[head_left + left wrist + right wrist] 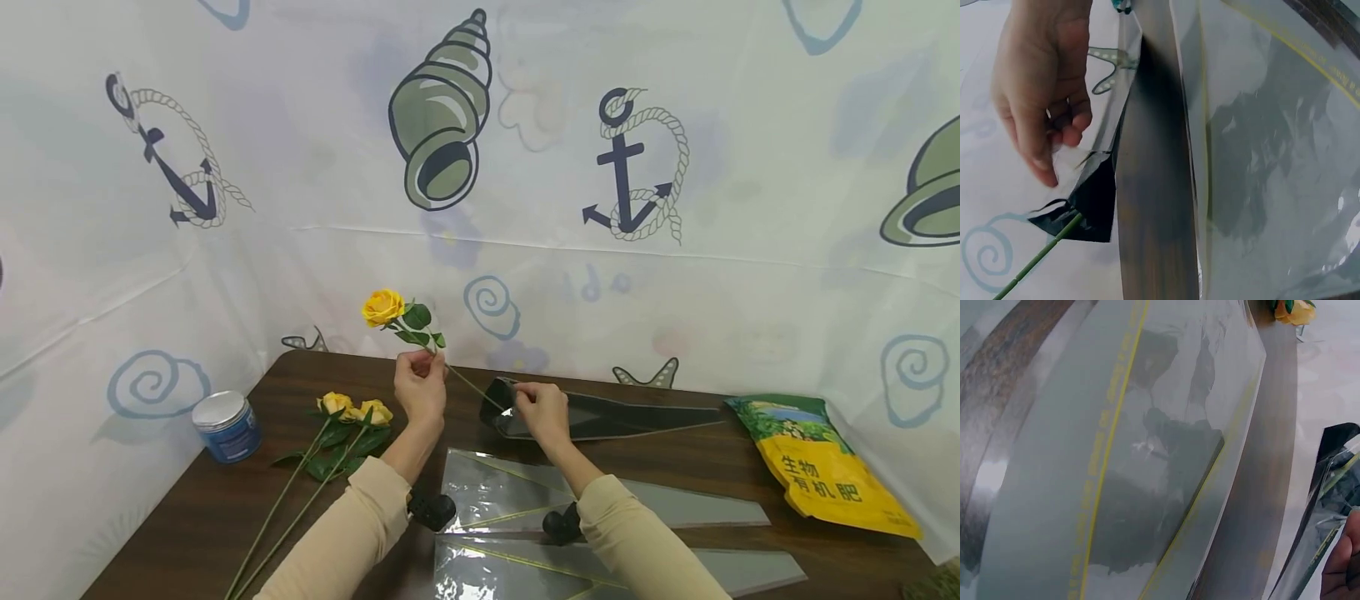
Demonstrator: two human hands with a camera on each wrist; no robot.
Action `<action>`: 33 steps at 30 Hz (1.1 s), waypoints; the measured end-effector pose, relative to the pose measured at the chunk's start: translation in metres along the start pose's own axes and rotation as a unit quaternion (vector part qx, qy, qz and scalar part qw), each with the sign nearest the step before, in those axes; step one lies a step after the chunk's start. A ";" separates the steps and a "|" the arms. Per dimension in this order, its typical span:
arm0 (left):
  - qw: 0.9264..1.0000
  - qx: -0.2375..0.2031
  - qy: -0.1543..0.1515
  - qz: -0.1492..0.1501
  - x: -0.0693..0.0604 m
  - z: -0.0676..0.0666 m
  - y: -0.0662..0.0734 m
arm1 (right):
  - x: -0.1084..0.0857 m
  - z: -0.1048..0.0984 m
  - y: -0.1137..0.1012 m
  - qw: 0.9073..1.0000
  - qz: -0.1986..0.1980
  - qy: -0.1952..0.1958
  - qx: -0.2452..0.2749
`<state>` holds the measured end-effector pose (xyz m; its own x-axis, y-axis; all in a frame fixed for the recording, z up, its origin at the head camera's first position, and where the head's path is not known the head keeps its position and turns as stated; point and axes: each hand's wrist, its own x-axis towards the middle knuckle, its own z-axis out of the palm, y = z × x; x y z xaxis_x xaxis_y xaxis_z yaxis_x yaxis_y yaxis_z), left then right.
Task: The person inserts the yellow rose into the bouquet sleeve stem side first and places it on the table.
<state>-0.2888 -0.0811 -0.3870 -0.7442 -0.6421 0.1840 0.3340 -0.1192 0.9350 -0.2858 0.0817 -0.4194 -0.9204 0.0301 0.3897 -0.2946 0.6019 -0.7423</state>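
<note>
Jar [227, 428]: it is blue with a silver lid, and it stands near the edge of the counter [172, 533], at 9 o'clock from the lying roses [337, 406].
Two roses on the counter: their yellow heads are at about 8 o'clock from the left hand [420, 387].
Held rose [384, 308]: its yellow head is in the air, at 11 o'clock from the left hand; the stem goes down towards 4 o'clock, into the mouth of the black wrapper [498, 404].
Left hand: the fingers pinch the stem just below the leaves.
Black wrapper: its wide mouth faces 9 o'clock, its narrow end 3 o'clock.
Right hand [546, 414]: the thumb and fingers pinch the wrapper by its mouth.
Grey wrappers [525, 492]: two lie flat, at around 6 o'clock from the right hand, partly covered by the right arm.
Yellow-green bag [828, 471]: it lies at 3 o'clock from the right hand.
</note>
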 end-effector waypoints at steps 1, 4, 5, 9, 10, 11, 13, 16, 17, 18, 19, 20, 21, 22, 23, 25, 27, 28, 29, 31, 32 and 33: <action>1.000 -0.002 0.001 -0.002 -0.001 0.001 0.000 | 0.000 0.000 0.000 1.000 0.001 -0.003 0.002; 1.000 -0.010 -0.002 -0.012 -0.006 0.003 -0.001 | -0.001 0.001 -0.001 1.000 0.015 -0.009 0.019; 1.000 -0.013 -0.002 -0.016 -0.007 0.003 -0.001 | -0.001 0.001 -0.002 0.999 0.022 -0.009 0.024; 0.999 -0.026 -0.002 -0.027 -0.011 0.005 -0.004 | -0.001 0.001 -0.004 0.998 0.047 -0.009 0.049; 0.999 -0.027 -0.001 -0.030 -0.012 0.005 -0.005 | -0.001 0.001 -0.005 0.997 0.054 -0.010 0.054; 0.999 -0.029 -0.001 -0.033 -0.013 0.006 -0.006 | -0.002 0.000 -0.005 0.996 0.063 -0.010 0.062; 0.999 -0.031 0.000 -0.040 -0.014 0.006 -0.008 | -0.002 0.000 -0.005 0.994 0.081 -0.013 0.077; 0.998 -0.038 0.002 -0.049 -0.016 0.008 -0.009 | -0.002 0.000 -0.006 0.988 0.112 -0.021 0.108; 0.998 -0.042 0.002 -0.052 -0.017 0.008 -0.009 | -0.002 0.000 -0.006 0.985 0.121 -0.023 0.122; 0.998 -0.043 0.003 -0.055 -0.017 0.009 -0.008 | -0.001 0.000 -0.006 0.982 0.129 -0.026 0.135; 0.997 -0.044 0.004 -0.058 -0.018 0.009 -0.008 | -0.001 0.000 -0.006 0.979 0.136 -0.028 0.148; 0.997 -0.047 0.004 -0.062 -0.019 0.010 -0.009 | 0.000 0.001 -0.006 0.976 0.142 -0.029 0.163; 0.997 -0.049 0.004 -0.064 -0.020 0.010 -0.009 | 0.000 0.001 -0.006 0.973 0.147 -0.030 0.177; 0.996 -0.049 0.003 -0.069 -0.021 0.011 -0.009 | 0.001 0.002 -0.006 0.971 0.150 -0.029 0.185; 0.996 -0.048 0.000 -0.074 -0.022 0.011 -0.009 | 0.001 0.002 -0.006 0.969 0.152 -0.027 0.194; 0.995 -0.046 -0.007 -0.084 -0.026 0.012 -0.010 | 0.001 0.003 -0.007 0.966 0.153 -0.026 0.207; 0.994 -0.043 -0.017 -0.095 -0.030 0.014 -0.012 | 0.001 0.004 -0.009 0.963 0.152 -0.028 0.219; 0.994 -0.041 -0.022 -0.101 -0.032 0.015 -0.014 | 0.001 0.004 -0.010 0.963 0.151 -0.030 0.223; 0.994 -0.038 -0.027 -0.103 -0.035 0.015 -0.015 | 0.001 0.004 -0.012 0.961 0.150 -0.031 0.229; 0.993 -0.035 -0.035 -0.105 -0.039 0.016 -0.018 | 0.000 0.005 -0.014 0.959 0.151 -0.031 0.240; 0.993 -0.035 -0.038 -0.105 -0.040 0.017 -0.018 | 0.000 0.005 -0.015 0.958 0.151 -0.030 0.240; 0.993 -0.035 -0.041 -0.103 -0.042 0.017 -0.019 | 0.000 0.005 -0.016 0.958 0.152 -0.029 0.241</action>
<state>-0.2738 -0.0392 -0.4073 -0.8442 -0.5357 0.0180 0.2075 -0.2957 0.9325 -0.2826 0.0682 -0.4098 -0.9912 0.0932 0.0945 -0.0817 0.1324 -0.9878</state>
